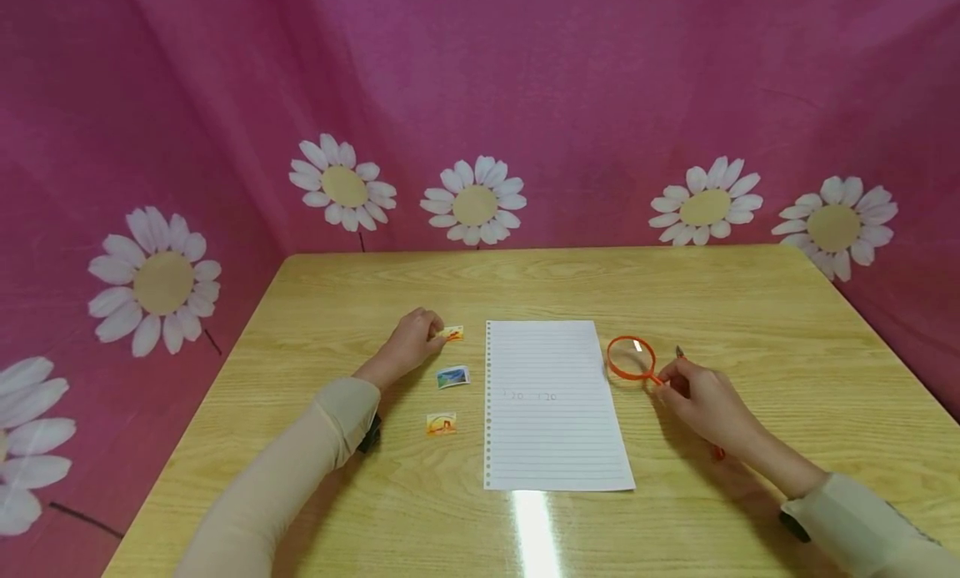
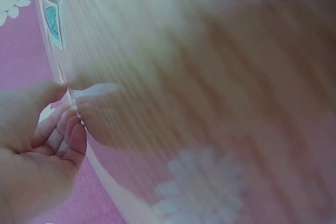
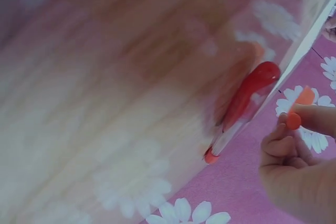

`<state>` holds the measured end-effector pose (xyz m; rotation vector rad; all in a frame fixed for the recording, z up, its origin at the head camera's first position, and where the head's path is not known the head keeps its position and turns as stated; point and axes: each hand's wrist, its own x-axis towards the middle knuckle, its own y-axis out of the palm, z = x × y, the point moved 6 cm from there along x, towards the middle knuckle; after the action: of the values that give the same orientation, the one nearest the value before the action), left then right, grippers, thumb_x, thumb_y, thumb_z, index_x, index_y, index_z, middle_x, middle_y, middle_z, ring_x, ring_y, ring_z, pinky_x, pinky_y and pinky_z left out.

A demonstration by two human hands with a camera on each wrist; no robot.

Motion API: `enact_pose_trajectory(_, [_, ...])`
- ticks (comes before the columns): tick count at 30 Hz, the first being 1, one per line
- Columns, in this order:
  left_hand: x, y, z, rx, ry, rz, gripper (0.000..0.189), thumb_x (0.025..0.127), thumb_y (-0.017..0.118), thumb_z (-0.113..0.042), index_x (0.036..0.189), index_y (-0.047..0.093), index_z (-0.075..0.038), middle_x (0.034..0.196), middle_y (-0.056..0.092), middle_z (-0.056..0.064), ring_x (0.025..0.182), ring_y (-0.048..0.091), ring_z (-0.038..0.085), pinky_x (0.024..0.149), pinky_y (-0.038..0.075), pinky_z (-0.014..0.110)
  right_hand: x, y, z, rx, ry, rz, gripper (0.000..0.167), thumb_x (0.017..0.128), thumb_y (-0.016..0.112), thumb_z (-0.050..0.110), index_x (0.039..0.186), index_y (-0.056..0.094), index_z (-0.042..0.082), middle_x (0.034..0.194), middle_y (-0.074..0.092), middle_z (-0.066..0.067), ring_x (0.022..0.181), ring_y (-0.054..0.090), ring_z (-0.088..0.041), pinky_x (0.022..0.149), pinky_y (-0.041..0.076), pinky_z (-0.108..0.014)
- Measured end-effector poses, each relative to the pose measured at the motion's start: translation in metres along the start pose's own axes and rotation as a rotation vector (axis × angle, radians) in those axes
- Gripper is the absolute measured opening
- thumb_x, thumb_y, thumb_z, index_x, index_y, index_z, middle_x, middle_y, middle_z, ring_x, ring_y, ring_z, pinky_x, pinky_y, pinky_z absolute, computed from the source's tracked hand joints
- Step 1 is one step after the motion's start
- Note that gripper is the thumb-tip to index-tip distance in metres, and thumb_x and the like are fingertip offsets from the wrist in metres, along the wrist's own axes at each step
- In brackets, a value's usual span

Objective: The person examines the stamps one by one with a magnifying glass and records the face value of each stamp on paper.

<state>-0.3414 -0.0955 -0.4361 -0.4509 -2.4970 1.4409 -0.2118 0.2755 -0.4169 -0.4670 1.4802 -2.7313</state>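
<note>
My left hand (image 1: 406, 344) pinches the left edge of a small yellow and orange stamp (image 1: 453, 334), the farthest in a column of three. Nearer lie a blue and green stamp (image 1: 453, 377) and another yellow and orange stamp (image 1: 441, 424). In the left wrist view the thumb and fingertips meet around a thin edge. My right hand (image 1: 708, 400) grips an orange-framed magnifying glass (image 1: 632, 377) by its handle, its lens tilted beside the paper. Under that hand, on the table, lies a red pen (image 3: 252, 93), largely hidden in the head view.
A lined sheet of paper (image 1: 555, 453) with punched holes and a few handwritten figures lies between the hands. The wooden table (image 1: 525, 286) reflects a bright light at its near side. Pink cloth (image 1: 585, 103) with white daisies hangs behind and to the left.
</note>
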Motion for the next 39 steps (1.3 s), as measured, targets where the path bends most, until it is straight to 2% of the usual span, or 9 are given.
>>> enact_pose_trajectory(8, [-0.001, -0.001, 0.000, 0.009, 0.010, 0.004, 0.019, 0.094, 0.063, -0.009, 0.108, 0.062, 0.004, 0.098, 0.059, 0.017, 0.084, 0.053, 0.022, 0.078, 0.049, 0.037, 0.001, -0.004, 0.007, -0.041, -0.212, -0.128, 0.017, 0.078, 0.076, -0.003, 0.088, 0.063, 0.002, 0.069, 0.053, 0.003, 0.063, 0.039, 0.002, 0.054, 0.036, -0.018])
enact_pose_trajectory(14, [-0.001, -0.002, 0.001, 0.000, 0.014, 0.004, 0.019, 0.094, 0.062, -0.009, 0.108, 0.062, 0.004, 0.098, 0.059, 0.017, 0.085, 0.053, 0.023, 0.079, 0.049, 0.038, 0.002, -0.006, 0.009, -0.060, -0.322, -0.175, 0.023, 0.073, 0.078, -0.006, 0.089, 0.063, 0.002, 0.074, 0.056, 0.000, 0.067, 0.041, -0.001, 0.056, 0.037, -0.014])
enact_pose_trajectory(24, [0.002, 0.001, 0.005, 0.015, 0.028, 0.008, 0.020, 0.095, 0.062, -0.010, 0.110, 0.062, 0.003, 0.100, 0.059, 0.016, 0.087, 0.054, 0.023, 0.080, 0.050, 0.037, 0.010, -0.004, 0.015, -0.080, -0.409, -0.176, 0.030, 0.068, 0.080, -0.009, 0.091, 0.064, 0.004, 0.079, 0.060, -0.001, 0.070, 0.046, -0.005, 0.059, 0.037, -0.014])
enact_pose_trajectory(34, [0.001, 0.001, 0.004, 0.016, 0.035, 0.013, 0.019, 0.095, 0.062, -0.010, 0.109, 0.062, 0.003, 0.099, 0.059, 0.015, 0.085, 0.052, 0.022, 0.079, 0.049, 0.037, 0.017, 0.004, 0.025, -0.061, -0.438, -0.159, 0.027, 0.070, 0.079, -0.008, 0.089, 0.064, 0.004, 0.080, 0.061, -0.002, 0.071, 0.046, -0.006, 0.063, 0.036, -0.011])
enact_pose_trajectory(39, [0.001, 0.002, 0.004, 0.016, 0.042, 0.003, 0.018, 0.094, 0.062, -0.009, 0.108, 0.062, 0.004, 0.098, 0.059, 0.016, 0.086, 0.053, 0.023, 0.080, 0.049, 0.037, 0.020, 0.007, 0.030, -0.069, -0.458, -0.155, 0.027, 0.070, 0.078, -0.010, 0.089, 0.064, 0.004, 0.081, 0.062, -0.003, 0.072, 0.048, -0.007, 0.061, 0.040, -0.017])
